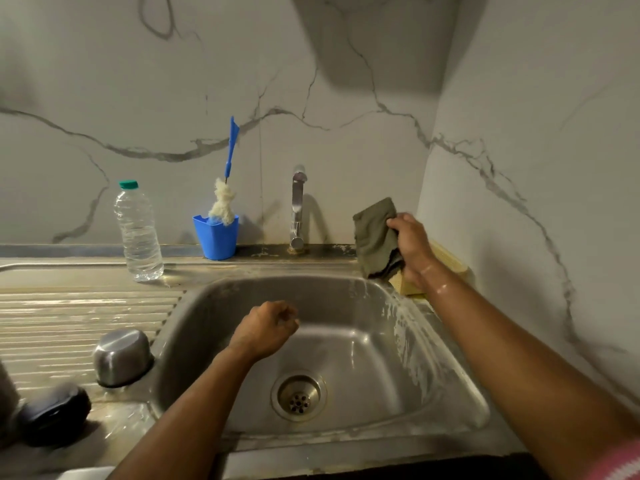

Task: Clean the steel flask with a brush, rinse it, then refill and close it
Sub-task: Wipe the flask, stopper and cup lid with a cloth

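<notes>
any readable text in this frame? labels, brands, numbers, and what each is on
None readable.
Plastic water bottle: clear, no label visible.
Blue cup and the brush standing in it: no print visible.
Tap, sink, steel cap: bare metal, no visible marking.
Dark object at the lower left: too blurred to tell.
Cloth held by the right hand: plain.
</notes>
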